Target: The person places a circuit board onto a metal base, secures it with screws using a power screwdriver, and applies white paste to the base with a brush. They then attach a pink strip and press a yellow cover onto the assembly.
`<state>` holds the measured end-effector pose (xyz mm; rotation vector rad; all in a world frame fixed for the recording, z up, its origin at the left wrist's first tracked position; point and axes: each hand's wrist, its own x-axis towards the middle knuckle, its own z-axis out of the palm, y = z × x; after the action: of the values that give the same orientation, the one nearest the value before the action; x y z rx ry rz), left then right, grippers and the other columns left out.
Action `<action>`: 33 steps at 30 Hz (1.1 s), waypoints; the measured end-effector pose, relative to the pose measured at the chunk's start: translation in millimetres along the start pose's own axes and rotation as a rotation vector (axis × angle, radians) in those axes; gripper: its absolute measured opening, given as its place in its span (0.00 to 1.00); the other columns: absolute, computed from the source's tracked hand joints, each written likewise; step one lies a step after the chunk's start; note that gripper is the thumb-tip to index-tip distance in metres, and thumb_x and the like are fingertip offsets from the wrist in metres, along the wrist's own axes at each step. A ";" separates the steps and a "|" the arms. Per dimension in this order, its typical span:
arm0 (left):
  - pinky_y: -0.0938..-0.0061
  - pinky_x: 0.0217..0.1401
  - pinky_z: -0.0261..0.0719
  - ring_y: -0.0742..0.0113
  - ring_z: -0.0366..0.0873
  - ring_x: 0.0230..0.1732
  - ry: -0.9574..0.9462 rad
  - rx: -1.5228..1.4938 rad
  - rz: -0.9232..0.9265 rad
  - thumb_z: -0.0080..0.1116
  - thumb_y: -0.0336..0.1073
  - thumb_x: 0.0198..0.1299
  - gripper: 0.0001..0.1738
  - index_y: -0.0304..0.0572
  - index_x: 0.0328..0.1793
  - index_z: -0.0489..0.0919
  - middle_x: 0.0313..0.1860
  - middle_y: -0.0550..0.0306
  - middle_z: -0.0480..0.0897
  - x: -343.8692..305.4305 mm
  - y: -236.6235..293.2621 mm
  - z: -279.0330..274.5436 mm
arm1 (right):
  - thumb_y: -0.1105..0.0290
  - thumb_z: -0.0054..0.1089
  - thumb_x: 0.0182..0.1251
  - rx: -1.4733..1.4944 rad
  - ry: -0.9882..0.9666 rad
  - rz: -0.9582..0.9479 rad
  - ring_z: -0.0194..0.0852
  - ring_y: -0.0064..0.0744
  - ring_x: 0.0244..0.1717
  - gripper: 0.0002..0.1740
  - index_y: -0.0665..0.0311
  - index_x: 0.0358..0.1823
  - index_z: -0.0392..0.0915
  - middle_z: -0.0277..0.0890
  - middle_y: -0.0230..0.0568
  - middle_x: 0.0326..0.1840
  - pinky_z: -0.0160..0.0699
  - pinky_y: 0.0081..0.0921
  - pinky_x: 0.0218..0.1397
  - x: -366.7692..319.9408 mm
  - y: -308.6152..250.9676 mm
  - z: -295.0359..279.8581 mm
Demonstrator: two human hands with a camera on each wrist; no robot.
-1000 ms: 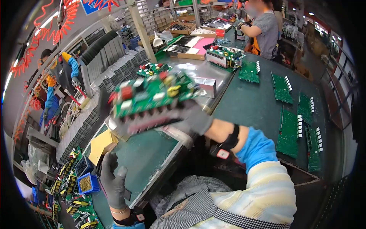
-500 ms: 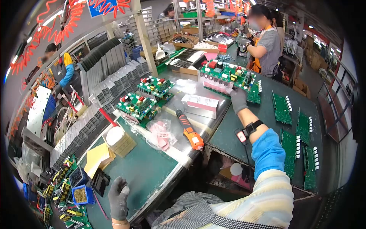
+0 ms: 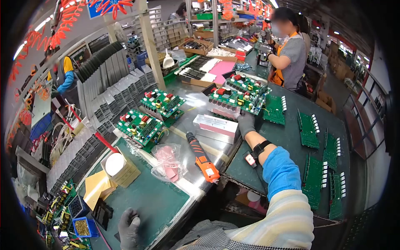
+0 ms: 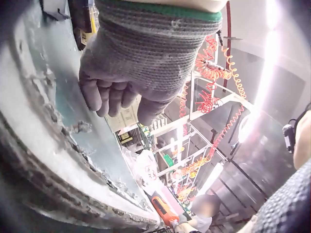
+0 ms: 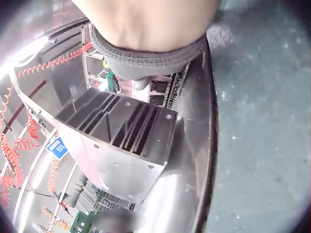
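Observation:
My gloved right hand (image 3: 246,124) is at the near side of a green circuit board assembly (image 3: 229,100), gripping its lower near edge; the fingertips are hidden. This assembly sits close in front of a similar board (image 3: 246,83). In the right wrist view the right hand (image 5: 146,63) is seen from the cuff, with the finned metal block (image 5: 116,160) beyond it. My gloved left hand (image 3: 129,229) hangs over the green mat, fingers loosely curled and holding nothing; the left wrist view shows the same hand (image 4: 131,63) with bent, relaxed fingers.
A metal block (image 3: 216,128) and an orange-black power screwdriver (image 3: 202,158) lie left of my right hand. Two board assemblies (image 3: 139,127) stand farther left. Several bare boards (image 3: 308,129) lie on the right table. A cardboard box (image 3: 125,171) stands on the mat; a person (image 3: 289,58) works behind.
My right hand has carried the board assembly from over the middle to the back right, then slightly left and lower beside the other board. My left hand stays over the mat.

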<state>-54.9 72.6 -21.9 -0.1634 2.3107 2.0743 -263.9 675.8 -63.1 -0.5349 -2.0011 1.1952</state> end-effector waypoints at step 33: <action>0.71 0.64 0.76 0.65 0.80 0.56 0.127 0.266 -0.061 0.64 0.31 0.65 0.23 0.29 0.65 0.77 0.55 0.51 0.84 28.0 11.1 28.5 | 0.43 0.57 0.68 -0.508 0.352 0.280 0.78 0.60 0.61 0.28 0.57 0.56 0.84 0.81 0.58 0.58 0.75 0.47 0.65 179.0 82.0 -8.7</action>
<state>-85.1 100.6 -16.7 -0.3607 2.5897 1.7548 -374.0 839.2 -65.0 -1.2213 -1.9502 0.6664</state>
